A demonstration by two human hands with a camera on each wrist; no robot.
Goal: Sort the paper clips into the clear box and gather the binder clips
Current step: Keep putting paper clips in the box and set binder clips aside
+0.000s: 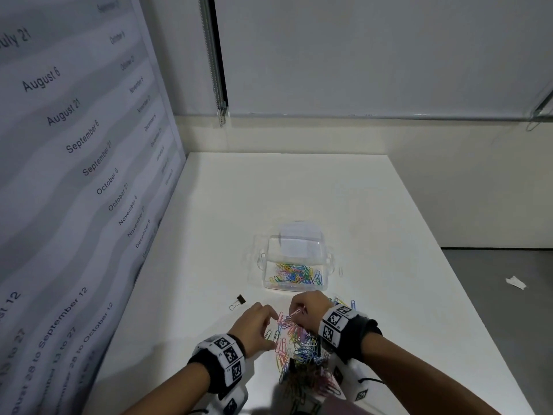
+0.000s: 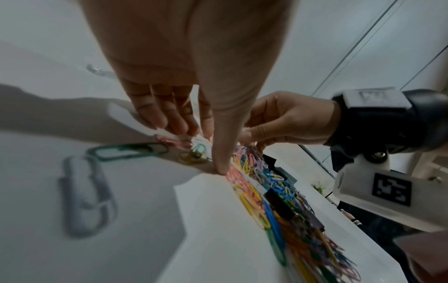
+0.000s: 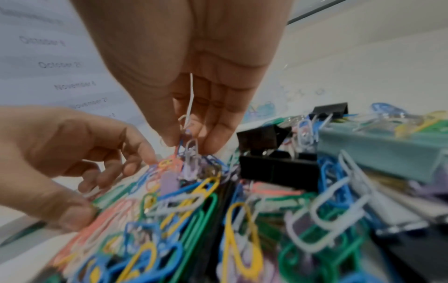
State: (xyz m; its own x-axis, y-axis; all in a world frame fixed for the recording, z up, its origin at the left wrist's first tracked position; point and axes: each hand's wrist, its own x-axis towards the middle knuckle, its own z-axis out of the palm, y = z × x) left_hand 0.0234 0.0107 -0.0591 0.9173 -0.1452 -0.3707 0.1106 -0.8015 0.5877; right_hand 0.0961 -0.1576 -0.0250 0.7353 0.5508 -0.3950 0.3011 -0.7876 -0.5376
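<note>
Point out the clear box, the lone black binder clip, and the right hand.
clear box (image 1: 326, 283): head view, right wall near the front.
black binder clip (image 1: 241, 300): head view, its black body.
right hand (image 1: 308, 305): head view, back of the hand.

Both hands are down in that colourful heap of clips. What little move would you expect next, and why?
Probably the right hand lifts the few paper clips it pinches and carries them to the clear box just beyond the pile. The box stands open and already holds coloured clips, and the left hand rests its fingertips at the pile's edge, seemingly steadying it.
</note>
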